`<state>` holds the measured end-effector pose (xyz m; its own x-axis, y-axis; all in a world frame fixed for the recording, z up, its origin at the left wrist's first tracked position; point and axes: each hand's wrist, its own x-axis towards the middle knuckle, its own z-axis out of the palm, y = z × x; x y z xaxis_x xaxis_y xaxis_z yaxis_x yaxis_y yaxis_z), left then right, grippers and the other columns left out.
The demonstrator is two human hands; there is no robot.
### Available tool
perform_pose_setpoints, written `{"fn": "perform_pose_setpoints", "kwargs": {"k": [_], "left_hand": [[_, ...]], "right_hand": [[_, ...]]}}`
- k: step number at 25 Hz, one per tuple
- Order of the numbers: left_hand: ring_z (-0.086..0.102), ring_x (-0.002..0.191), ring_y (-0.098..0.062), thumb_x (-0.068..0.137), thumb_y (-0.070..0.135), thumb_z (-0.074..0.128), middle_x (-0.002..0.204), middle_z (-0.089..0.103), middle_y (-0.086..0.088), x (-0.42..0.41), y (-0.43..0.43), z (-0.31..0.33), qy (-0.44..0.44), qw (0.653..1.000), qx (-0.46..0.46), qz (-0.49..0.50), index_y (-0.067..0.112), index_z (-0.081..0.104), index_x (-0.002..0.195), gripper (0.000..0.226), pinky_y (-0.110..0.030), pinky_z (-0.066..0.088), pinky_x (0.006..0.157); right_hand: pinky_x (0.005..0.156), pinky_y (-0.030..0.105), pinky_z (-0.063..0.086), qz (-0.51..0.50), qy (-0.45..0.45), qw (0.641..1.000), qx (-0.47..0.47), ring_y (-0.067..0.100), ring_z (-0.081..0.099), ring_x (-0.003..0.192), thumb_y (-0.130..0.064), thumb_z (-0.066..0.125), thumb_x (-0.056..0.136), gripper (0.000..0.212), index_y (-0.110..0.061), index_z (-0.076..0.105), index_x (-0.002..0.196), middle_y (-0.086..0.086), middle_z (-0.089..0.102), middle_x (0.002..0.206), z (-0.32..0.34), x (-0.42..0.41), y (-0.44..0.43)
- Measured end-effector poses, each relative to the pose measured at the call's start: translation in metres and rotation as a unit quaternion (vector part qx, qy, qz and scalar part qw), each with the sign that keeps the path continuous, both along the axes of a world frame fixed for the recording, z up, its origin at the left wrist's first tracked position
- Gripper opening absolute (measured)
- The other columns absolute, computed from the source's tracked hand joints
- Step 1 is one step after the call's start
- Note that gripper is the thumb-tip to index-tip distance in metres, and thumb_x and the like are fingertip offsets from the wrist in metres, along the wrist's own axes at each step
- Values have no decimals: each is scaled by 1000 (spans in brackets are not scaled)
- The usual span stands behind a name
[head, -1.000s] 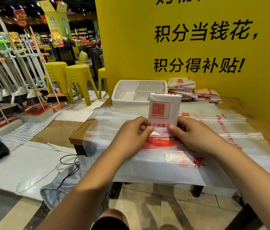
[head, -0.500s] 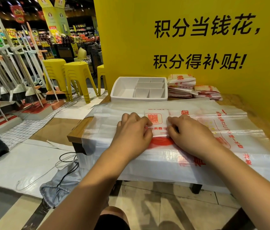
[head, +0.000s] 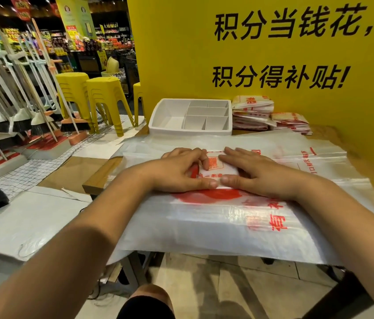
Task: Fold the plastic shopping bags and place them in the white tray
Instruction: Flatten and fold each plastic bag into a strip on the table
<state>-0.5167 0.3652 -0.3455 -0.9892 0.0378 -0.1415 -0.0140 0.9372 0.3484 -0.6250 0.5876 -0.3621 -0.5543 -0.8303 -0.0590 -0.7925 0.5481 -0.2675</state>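
Far left it's just shop stuff: a rack of brooms (head: 43, 120), then 2 stacks of yellow stools (head: 103, 97). None of it is in play.

The white tray (head: 188, 131) sits at the back of the worktop (head: 99, 174), well apart from the hands, and I can't see a single bag in its compartments.

In front of it, the left hand (head: 181, 171) lies palm-down on the left edge of the folded bag (head: 218, 169). Its fingers are loosely bent over it and it's pressing, not grabbing. The bag is a small white packet with red print, sitting on top of the big pile of unfolded bags (head: 216, 222). The right hand (head: 257, 173) is flat on the bag's right side, fingers straight, and both thumbs meet along the near edge. So both hands are open and squashing the last crease, I'd say.

Further right, 2 stacks of folded bags (head: 252, 111) sit against the yellow wall (head: 181, 54), just beside the tray.

What could go wrong, as I see it:
- Thin plastic is springy, so the packet may pop open once the pressure lifts.
- The pile underneath is slick and hangs over the front edge, so a sideways shove could slide it off.
- Static might drag the top sheet up with the packet.
- The tray slots look snug, so jamming it in could undo the fold.
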Motion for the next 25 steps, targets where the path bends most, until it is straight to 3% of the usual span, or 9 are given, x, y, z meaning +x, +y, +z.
{"fn": "perform_pose_setpoints", "kwargs": {"k": [4,7,15,20,23,25], "left_hand": [[27,143,-19,63,85,62,157,25,11,0,-3,3,-32,999,22,13,60,37,128,75,-42,29,119],[19,149,-17,59,84,58,162,17,12,-7,0,10,-60,998,-16,17,50,17,152,108,-42,22,123],[16,151,-20,59,79,60,164,17,11,-13,10,20,-102,993,-49,29,42,13,156,114,-47,20,123],[22,147,-21,81,67,64,161,26,7,5,21,13,61,994,-87,35,39,33,151,81,-43,18,122],[32,139,-18,91,60,55,150,41,9,18,35,4,114,989,-89,0,41,44,143,56,-42,23,119],[38,132,-15,95,59,51,139,50,11,22,38,-2,126,990,-64,-20,43,53,137,45,-42,25,116]], "right_hand": [[124,36,1,15,-49,999,10,-1,-7,149,-92,41,70,93,-57,11,151,-31,-1,161,1,-18,11],[124,36,2,12,-69,997,17,-3,-7,149,-97,43,63,100,-59,12,150,-34,1,159,2,-26,8],[124,34,1,1,-91,995,30,2,-7,150,-86,48,64,104,-49,12,154,-26,2,162,6,-21,5],[124,34,10,-14,-54,997,55,9,9,151,-85,53,69,106,-37,17,157,-14,9,165,22,-14,-1],[122,33,18,-23,-33,998,40,11,19,149,-69,66,78,89,-38,29,153,-12,18,163,37,-6,4],[115,36,33,-86,19,996,7,17,36,140,-58,72,80,75,-37,42,146,-6,36,154,42,4,12]]}}
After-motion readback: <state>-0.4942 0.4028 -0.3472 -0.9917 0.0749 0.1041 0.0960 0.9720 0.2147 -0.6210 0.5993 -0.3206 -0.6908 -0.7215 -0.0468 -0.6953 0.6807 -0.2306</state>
